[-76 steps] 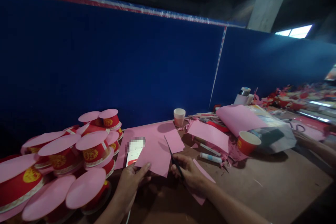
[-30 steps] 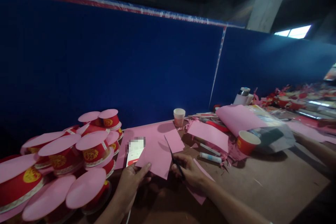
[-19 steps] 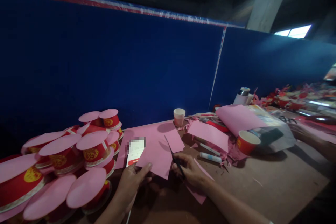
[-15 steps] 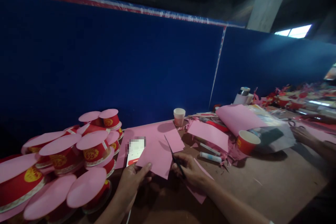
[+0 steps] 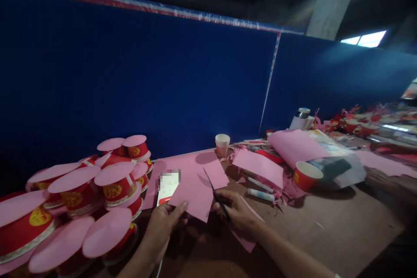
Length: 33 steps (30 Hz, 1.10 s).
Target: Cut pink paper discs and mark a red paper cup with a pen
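My left hand [image 5: 166,223] pinches a sheet of pink paper [image 5: 194,196] at its lower left, thumb on top. In my right hand [image 5: 237,212] are black-handled scissors [image 5: 222,206], their blade pointing up and away along the sheet's right edge. Whether the blades are parted is hard to tell. Under the held sheet lies a larger pink sheet [image 5: 187,161]. A lit phone [image 5: 168,186] rests on it, partly covered by the held paper, with a white cable below. A pink offcut [image 5: 246,241] lies beneath my right wrist.
Several red paper cups with pink discs [image 5: 112,186] are stacked at left. A pale cup [image 5: 222,145] stands behind. To the right are a glue stick [image 5: 261,194], a red cup [image 5: 307,177], pink paper [image 5: 298,147] and a bottle [image 5: 301,118]. Another person's hand [image 5: 378,178] is at far right.
My hands, the paper and the scissors stay almost in place. At far right, the other person's hand has moved, and the scissors seen there before no longer show.
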Motion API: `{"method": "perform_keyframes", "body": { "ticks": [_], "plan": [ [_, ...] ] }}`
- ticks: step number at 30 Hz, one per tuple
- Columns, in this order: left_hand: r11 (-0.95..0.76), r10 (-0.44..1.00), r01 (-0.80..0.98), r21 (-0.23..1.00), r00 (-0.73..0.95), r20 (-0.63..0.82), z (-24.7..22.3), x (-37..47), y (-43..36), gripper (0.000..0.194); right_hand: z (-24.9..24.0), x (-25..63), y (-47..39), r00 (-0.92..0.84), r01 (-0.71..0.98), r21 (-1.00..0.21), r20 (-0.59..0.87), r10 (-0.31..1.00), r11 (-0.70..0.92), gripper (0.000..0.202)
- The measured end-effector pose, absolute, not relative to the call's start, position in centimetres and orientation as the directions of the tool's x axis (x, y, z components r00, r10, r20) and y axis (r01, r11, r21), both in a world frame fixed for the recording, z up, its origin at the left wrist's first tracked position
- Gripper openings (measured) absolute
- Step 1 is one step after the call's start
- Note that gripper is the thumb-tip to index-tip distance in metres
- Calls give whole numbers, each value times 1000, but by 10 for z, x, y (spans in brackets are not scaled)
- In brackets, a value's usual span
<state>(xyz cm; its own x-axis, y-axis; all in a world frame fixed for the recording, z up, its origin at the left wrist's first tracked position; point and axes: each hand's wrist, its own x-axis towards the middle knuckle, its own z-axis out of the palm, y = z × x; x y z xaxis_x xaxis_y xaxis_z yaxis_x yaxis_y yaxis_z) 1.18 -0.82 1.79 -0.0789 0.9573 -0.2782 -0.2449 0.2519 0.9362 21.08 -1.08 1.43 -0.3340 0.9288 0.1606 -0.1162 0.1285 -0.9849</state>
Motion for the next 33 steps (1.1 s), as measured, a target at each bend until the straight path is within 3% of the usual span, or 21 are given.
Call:
{"method": "perform_keyframes", "body": {
  "ticks": [33],
  "plan": [
    [234,965,-219,947,-65,-253,14,8,-6,30,9,212,-10,-332,-98,-990,124,935,96,26]
  ]
}}
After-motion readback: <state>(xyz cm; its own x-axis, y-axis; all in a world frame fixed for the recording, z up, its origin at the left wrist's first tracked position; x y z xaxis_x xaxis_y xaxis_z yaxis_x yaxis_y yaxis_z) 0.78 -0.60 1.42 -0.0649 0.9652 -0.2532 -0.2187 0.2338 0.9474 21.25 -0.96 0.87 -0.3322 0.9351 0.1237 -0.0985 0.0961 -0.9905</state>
